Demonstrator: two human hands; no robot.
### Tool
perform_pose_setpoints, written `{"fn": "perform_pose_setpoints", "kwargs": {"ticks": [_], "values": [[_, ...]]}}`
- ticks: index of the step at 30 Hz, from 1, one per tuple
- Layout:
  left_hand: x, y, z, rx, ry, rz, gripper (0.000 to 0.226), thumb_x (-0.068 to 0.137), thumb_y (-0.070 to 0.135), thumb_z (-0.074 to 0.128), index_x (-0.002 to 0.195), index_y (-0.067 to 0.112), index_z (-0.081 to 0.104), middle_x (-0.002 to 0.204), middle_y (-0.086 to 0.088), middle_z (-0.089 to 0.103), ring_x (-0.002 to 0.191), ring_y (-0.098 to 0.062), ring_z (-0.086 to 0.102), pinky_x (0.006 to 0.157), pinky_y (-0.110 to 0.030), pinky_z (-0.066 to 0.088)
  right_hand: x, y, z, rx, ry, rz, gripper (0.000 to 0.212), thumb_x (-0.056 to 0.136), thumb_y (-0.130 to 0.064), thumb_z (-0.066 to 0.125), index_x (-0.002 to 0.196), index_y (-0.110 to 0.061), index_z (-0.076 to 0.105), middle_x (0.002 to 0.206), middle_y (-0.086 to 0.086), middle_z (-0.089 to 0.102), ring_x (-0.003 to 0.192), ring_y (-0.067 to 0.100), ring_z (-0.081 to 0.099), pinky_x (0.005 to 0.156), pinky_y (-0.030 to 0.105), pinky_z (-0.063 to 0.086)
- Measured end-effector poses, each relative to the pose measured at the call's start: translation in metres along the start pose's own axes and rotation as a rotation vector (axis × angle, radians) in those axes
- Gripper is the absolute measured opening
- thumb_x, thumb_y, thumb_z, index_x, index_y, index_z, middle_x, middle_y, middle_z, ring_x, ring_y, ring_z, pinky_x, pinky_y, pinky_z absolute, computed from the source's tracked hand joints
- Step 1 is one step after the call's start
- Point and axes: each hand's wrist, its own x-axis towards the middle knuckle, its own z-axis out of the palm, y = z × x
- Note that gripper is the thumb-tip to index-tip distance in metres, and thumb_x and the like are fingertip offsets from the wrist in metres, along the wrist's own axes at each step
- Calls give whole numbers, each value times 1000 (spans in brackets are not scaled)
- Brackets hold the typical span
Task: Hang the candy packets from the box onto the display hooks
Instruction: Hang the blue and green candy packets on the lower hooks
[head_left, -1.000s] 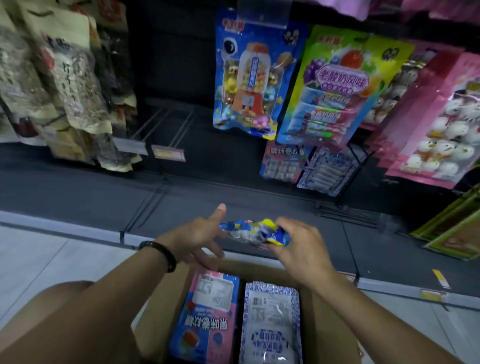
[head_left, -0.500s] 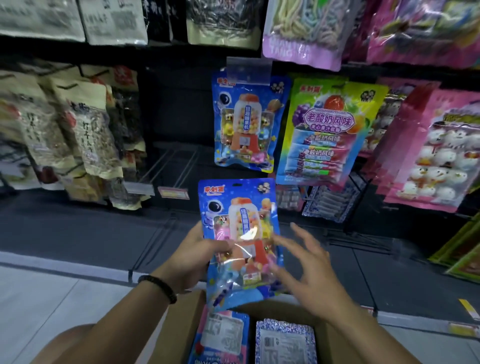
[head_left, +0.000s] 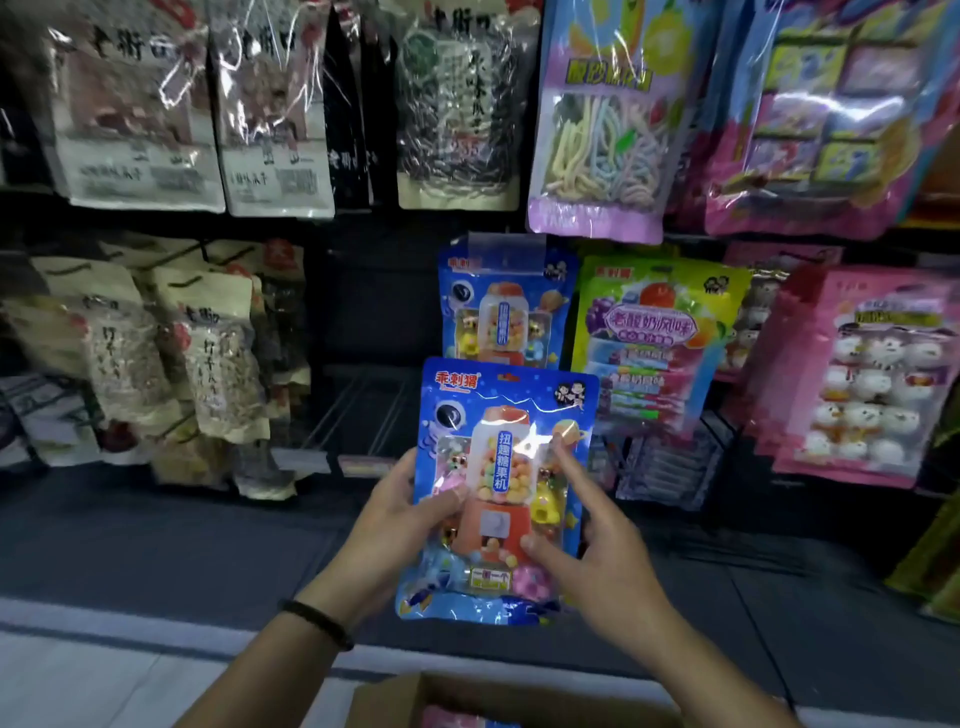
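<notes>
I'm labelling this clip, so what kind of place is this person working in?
Probably a shop's snack aisle: bagged snacks hang in rows, empty display hooks jut out beside them, and a cardboard box of stock sits below.

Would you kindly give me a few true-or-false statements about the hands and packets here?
1. The left hand grips the held packet by its left edge. True.
2. The held packet is already on a hook. False: it is in the hands, below the hanging packet, and the right hand touches its front.
3. The hanging packet matches the held one. True.
4. The box is out of view. False: the box shows at the bottom edge.
5. The right wrist wears a black band. False: the band is on the left wrist.
</notes>
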Motion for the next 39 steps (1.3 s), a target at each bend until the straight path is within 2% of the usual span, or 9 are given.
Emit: {"fn": "perform_pose_setpoints", "kwargs": {"ticks": [5, 7, 10, 12, 19, 26, 32, 36, 39], "values": [[29, 35, 6, 112, 55, 196, 30, 102, 11, 68, 127, 26, 63, 120, -4, 79, 106, -28, 78, 86, -48, 65, 43, -25, 4, -64, 127, -41, 96, 93, -9, 80, 152, -69, 32, 154, -45, 36, 142, -18, 36, 118, 36, 46], [40, 43, 7, 72, 100, 240, 51, 98, 9, 72, 138, 35, 54, 115, 0, 80, 98, -23, 80, 73, -37, 67, 60, -31, 3, -64, 149, -52, 97, 94, -8, 78, 150, -72, 31, 154, -43, 37, 140, -19, 36, 116, 28, 46], [53, 43, 0, 31, 102, 272, 93, 97, 0, 71, 151, 62, 27, 113, 1, 81, 97, -25, 81, 76, -48, 67, 82, -39, -2, -48, 154, -70, 98, 94, -3, 77, 152, -69, 32, 152, -45, 34, 126, -36, 33, 100, 4, 45], [61, 41, -2, 86, 88, 308, 107, 97, -5, 68, 153, 69, 16, 115, 2, 80, 100, -24, 80, 82, -54, 65, 95, -41, -6, -93, 158, -72, 99, 94, -4, 78, 151, -70, 32, 152, -47, 33, 127, -36, 30, 112, 16, 45], [83, 52, 1, 92, 41, 414, 94, 98, -13, 62, 149, 64, 41, 152, 17, 55, 126, -11, 68, 89, -37, 65, 122, -43, -5, -195, 229, -135, 102, 96, -3, 74, 151, -73, 26, 159, -43, 30, 155, -7, 21, 129, 48, 29], [99, 55, -9, 166, 53, 414, 90, 99, -10, 63, 145, 65, 45, 142, 17, 64, 110, -14, 76, 79, -52, 66, 139, -38, -8, -159, 227, -111, 99, 92, -4, 79, 152, -68, 34, 158, -32, 40, 149, -5, 36, 119, 45, 46], [109, 52, -14, 199, 58, 346, 87, 100, -4, 65, 143, 68, 44, 141, 5, 67, 116, -25, 73, 82, -50, 67, 143, -38, -8, -118, 202, -96, 98, 91, 1, 77, 148, -69, 39, 150, -36, 44, 131, 3, 60, 87, 34, 65], [113, 49, -11, 240, 83, 353, 79, 101, -3, 63, 141, 63, 49, 121, 13, 74, 79, -16, 77, 58, -28, 60, 153, -36, -5, -187, 232, -56, 97, 92, -2, 77, 152, -67, 36, 144, -22, 45, 110, -9, 64, 74, 22, 62], [124, 40, -10, 297, 127, 330, 74, 98, 8, 71, 139, 66, 50, 122, 15, 72, 96, -12, 77, 71, -33, 64, 165, -41, -3, -309, 272, 1, 95, 93, -9, 77, 156, -63, 30, 130, -12, 42, 87, -3, 65, 68, 17, 58]]}}
